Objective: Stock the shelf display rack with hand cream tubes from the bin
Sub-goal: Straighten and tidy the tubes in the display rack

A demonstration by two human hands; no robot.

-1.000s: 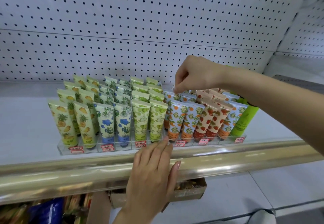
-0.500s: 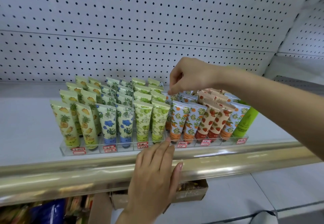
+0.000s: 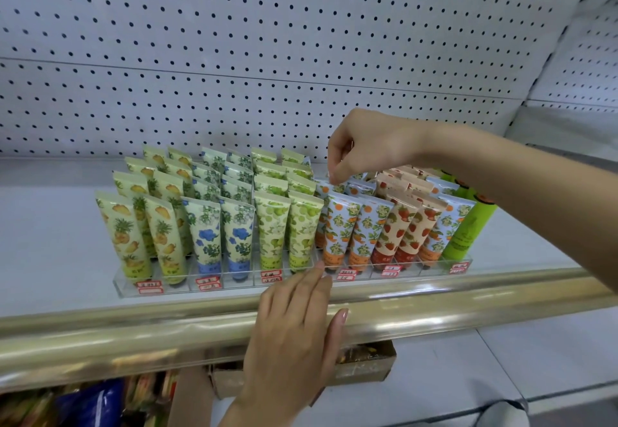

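while the left hand (image 3: pixel 297 319) lies flat over the gold rail (image 3: pixel 468 303) at the shelf's front edge, its fingers (image 3: pixel 311 279) are straight and together. their tips touch the front wall of the clear display rack (image 3: pixel 234 288) near the wall's middle, and the hand holds nothing. the right hand (image 3: pixel 364 145) reaches in from the right above the rack with its fingers (image 3: pixel 337 172) curled, thumb and forefinger pinching the top crimp of an orange-print tube (image 3: pixel 323 191) in the second row from the front.

the hand cream tubes (image 3: pixel 272 226) stand cap-down and tilted back in close columns across the rack: pineapple print at the left end, then blue flower, green fruit, orange, strawberry, and a plain green tube (image 3: pixel 468 226) at the right end. neighbouring tubes touch or nearly touch; open room around the pinched tube lies above it only.

the rack's front wall runs just behind the rail and carries red price labels (image 3: pixel 207 284). bare shelf (image 3: pixel 50 226) surface shows left of the rack, right of it, and between its rear row and the pegboard (image 3: pixel 234 58) back wall. a cardboard box (image 3: pixel 368 363) sits on the lower shelf, under the rail.
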